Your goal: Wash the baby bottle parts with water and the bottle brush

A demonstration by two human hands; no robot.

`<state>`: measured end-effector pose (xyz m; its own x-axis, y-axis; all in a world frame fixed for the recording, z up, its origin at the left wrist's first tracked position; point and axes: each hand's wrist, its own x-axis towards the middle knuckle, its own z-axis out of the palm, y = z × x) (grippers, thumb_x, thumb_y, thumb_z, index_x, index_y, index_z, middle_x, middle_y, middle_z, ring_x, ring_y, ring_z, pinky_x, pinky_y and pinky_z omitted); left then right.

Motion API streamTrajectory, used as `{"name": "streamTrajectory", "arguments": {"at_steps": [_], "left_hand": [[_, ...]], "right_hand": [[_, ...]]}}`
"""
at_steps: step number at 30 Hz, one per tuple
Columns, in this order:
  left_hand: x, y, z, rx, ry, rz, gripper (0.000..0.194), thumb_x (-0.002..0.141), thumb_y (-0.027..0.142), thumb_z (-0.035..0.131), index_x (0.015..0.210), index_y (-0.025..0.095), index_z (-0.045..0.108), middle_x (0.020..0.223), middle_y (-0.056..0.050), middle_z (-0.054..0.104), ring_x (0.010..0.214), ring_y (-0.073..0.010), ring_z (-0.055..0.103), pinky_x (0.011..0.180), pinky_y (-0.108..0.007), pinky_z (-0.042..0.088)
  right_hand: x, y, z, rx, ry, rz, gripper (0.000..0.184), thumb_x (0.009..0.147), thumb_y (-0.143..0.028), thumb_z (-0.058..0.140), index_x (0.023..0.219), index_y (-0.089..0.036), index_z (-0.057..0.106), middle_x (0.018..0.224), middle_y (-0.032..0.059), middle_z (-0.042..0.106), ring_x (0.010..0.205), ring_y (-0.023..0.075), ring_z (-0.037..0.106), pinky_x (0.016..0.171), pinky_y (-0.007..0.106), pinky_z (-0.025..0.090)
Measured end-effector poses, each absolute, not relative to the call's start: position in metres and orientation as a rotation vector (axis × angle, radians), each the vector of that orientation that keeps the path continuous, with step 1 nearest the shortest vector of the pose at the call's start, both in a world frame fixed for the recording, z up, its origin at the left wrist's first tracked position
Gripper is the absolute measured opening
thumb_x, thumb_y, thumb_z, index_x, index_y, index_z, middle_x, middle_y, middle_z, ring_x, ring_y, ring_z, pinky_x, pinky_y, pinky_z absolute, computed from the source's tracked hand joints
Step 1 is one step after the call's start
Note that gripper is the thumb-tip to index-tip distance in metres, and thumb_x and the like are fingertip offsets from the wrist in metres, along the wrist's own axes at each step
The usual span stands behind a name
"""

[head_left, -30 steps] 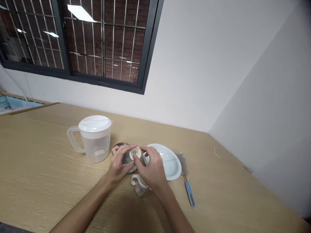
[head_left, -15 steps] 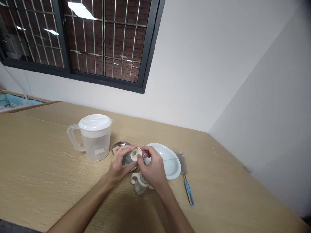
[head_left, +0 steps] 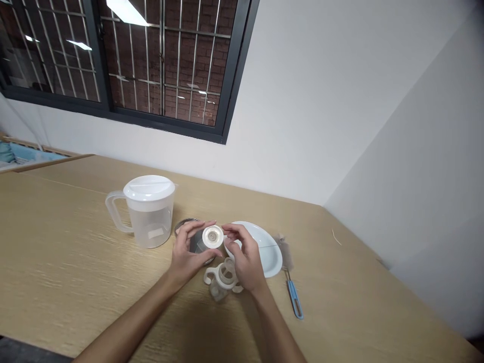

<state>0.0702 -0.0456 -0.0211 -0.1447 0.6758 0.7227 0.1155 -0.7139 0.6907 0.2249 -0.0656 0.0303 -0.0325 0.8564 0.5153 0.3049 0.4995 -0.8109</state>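
Observation:
A round white bottle cap point(head_left: 213, 237), with a ringed centre facing me, is held up above the table. My left hand point(head_left: 189, 254) grips it from the left, the thumb below and the fingers above. On its right side, my right hand point(head_left: 245, 257) has its thumb and curled fingers a little apart, close to the rim; contact is hard to make out. Below the hands stands a small clear baby bottle point(head_left: 218, 291) with a white two-handled collar point(head_left: 226, 278) and an open top. Behind my left hand, a round metal dish point(head_left: 185, 222) is partly hidden.
A lidded clear pitcher point(head_left: 151, 217) stands on the left of the wooden table point(head_left: 94, 267). Right of the hands are a white oval plate point(head_left: 269, 257) and a bottle brush with a blue handle point(head_left: 295, 300). A thin pale strip point(head_left: 336, 237) lies farther right.
The cap has turned to face me more squarely. My right hand's fingers have moved off its face to the right, uncovering more of the baby bottle's top.

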Motion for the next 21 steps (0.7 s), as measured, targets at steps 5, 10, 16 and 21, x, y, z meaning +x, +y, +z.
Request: {"name": "streamTrajectory", "arguments": {"at_steps": [5,10,16,21], "left_hand": [[0.072,-0.051,-0.008,1.633,0.772,1.784,0.076,0.055,0.032,0.092,0.116,0.023,0.047,0.112,-0.012,0.073,0.112,-0.0297,0.065,0.096,-0.046,0.051],[0.072,-0.06,0.004,1.517,0.592,1.648,0.074,0.058,0.044,0.09,0.114,0.023,0.046,0.112,-0.015,0.073,0.106,-0.0293,0.068,0.087,-0.042,0.056],[0.073,-0.068,0.006,1.462,0.529,1.582,0.076,0.053,0.039,0.093,0.114,0.027,0.048,0.114,-0.013,0.073,0.103,-0.0301,0.07,0.08,-0.04,0.06],[0.078,-0.07,0.003,1.458,0.524,1.564,0.074,0.054,0.04,0.092,0.114,0.028,0.051,0.117,-0.014,0.072,0.105,-0.0308,0.069,0.084,-0.043,0.059]], "right_hand": [[0.233,-0.059,0.028,-0.896,-1.618,0.805,0.032,0.085,-0.03,0.049,0.111,-0.019,0.063,0.113,0.0093,0.067,0.107,0.0243,0.06,0.091,0.038,0.048],[0.237,-0.064,0.034,-0.76,-1.656,1.107,0.042,0.087,-0.047,0.05,0.114,-0.018,0.063,0.108,0.0109,0.068,0.095,0.0254,0.065,0.079,0.036,0.052],[0.248,-0.072,0.042,-0.719,-1.7,1.201,0.054,0.08,-0.064,0.062,0.111,-0.019,0.066,0.092,0.0081,0.065,0.083,0.0223,0.061,0.07,0.031,0.049],[0.252,-0.071,0.045,-0.669,-1.691,1.279,0.055,0.076,-0.064,0.067,0.106,-0.019,0.064,0.098,0.0088,0.064,0.089,0.0225,0.059,0.076,0.033,0.048]]}}
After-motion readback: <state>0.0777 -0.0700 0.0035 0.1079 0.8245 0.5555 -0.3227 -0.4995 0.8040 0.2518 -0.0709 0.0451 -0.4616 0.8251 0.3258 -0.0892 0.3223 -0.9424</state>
